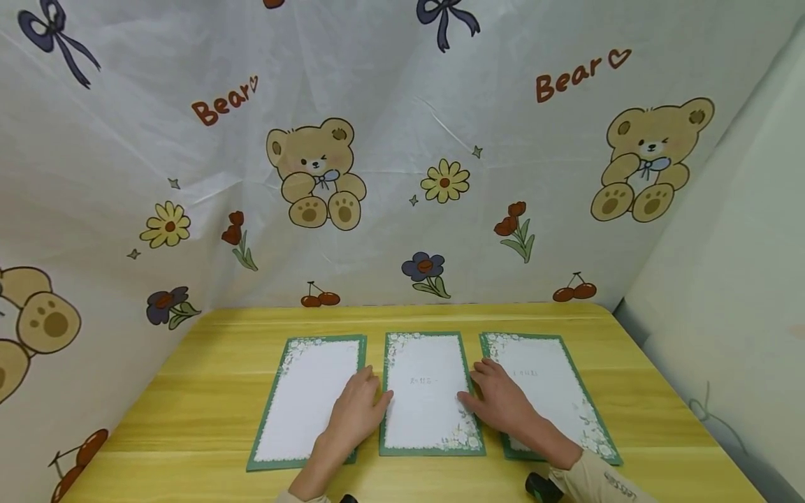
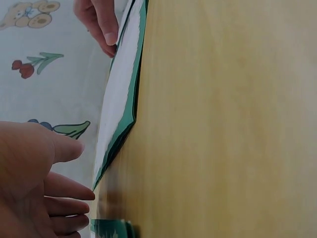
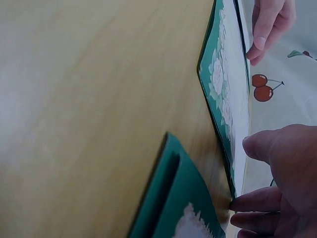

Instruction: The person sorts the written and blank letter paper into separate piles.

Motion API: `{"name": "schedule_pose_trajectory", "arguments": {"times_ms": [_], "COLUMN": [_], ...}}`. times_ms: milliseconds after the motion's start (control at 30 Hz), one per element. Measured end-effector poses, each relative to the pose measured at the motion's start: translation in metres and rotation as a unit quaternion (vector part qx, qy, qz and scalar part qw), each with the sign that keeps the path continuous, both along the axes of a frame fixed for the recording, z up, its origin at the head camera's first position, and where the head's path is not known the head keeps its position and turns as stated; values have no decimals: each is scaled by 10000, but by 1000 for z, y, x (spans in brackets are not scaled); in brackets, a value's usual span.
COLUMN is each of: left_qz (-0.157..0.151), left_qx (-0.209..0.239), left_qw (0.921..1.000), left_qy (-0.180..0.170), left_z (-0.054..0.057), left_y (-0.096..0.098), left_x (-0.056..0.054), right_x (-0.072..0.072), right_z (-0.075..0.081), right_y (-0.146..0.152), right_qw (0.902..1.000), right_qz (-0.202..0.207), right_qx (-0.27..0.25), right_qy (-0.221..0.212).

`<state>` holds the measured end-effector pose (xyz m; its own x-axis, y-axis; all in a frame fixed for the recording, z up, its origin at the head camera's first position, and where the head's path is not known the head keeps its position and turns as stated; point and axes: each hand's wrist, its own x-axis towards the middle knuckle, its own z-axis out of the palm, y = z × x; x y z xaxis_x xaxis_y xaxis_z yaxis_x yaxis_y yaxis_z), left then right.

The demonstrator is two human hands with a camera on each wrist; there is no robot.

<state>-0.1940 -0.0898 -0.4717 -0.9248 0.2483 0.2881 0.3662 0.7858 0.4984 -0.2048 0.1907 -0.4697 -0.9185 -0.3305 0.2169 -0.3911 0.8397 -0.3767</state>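
Observation:
Three white paper sheets with green floral borders lie side by side on a yellow wood-grain table. My left hand [image 1: 355, 412] is at the left edge of the middle sheet [image 1: 421, 419], its thumb over the border, with straight fingers between it and the left sheet [image 1: 308, 405]. At the opposite edge is my right hand [image 1: 499, 398], thumb near the middle sheet's border, its palm and wrist over the right sheet [image 1: 560, 384]. In the right wrist view, extended fingers [image 3: 257, 201] reach the middle sheet's edge. Faint handwriting shows on the middle and right sheets.
The table [image 1: 207, 391] meets a white cloth [image 1: 390, 91] printed with bears and flowers at the back and left. A pale wall [image 1: 723, 279] stands on the right. A thin cord [image 1: 717, 419] lies beside the table's right edge.

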Motion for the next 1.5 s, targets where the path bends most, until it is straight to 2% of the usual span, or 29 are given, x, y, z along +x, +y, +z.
{"name": "schedule_pose_trajectory", "arguments": {"times_ms": [200,500,633,767,867,967,1033,1133,1233,1300,1367,1500], "left_qz": [70,50,21,-87,-111,-74,3,98,124,171,259,398], "left_qx": [50,536,866,1441,1916,2361,2676,3144,3723,4035,4286,4605], "left_qw": [10000,9969,9938,9860,9762,9657,9567,9403,9142,8974,8823,8624], "left_qy": [-47,-576,-695,-829,-1007,-1077,-1146,-1299,-1593,-1775,-1929,-2063], "left_z": [-3,-1,-2,-1,1,3,3,2,0,0,1,5], "left_y": [2,7,5,0,-3,-3,-3,-2,-2,-2,-4,-8], "left_x": [-2,1,-1,-3,-3,-4,-5,-7,-9,-9,-10,-12], "right_x": [0,3,4,4,4,3,3,3,2,2,1,-1], "right_z": [-1,1,0,-1,-2,-4,-5,-6,-5,-2,0,4], "right_y": [-1,-4,-6,-8,-9,-11,-12,-13,-14,-14,-13,-9], "right_qw": [10000,9997,9998,9987,9951,9868,9771,9568,9383,9218,8982,8392], "right_qz": [-9,40,-36,-145,-236,-381,-469,-593,-740,-902,-1042,-1187], "right_qx": [-3,-94,-146,-462,-926,-1567,-2076,-2824,-3312,-3632,-4027,-4880], "right_qy": [-23,-231,-94,185,267,151,-46,-339,-664,-1008,-1417,-2083]}}
